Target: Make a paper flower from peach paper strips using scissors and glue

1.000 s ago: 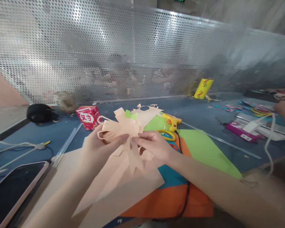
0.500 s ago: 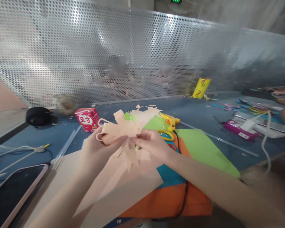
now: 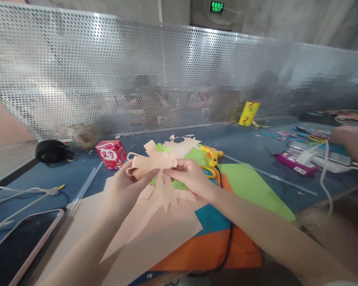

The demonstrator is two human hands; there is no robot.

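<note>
Above the counter (image 3: 250, 143), we hold the peach paper cutout (image 3: 153, 161) level between both hands: left hand (image 3: 122, 188) grip pinches its left side, right hand (image 3: 191, 178) grip pinches its middle, fringe hanging toward us.

— Where's the camera?
— On the person's head, facing forward and down, close over the left hand (image 3: 123, 186) and right hand (image 3: 191, 179).
— How far does it see?
— Across the table (image 3: 250, 143) to the metal screen (image 3: 77, 79).
</note>
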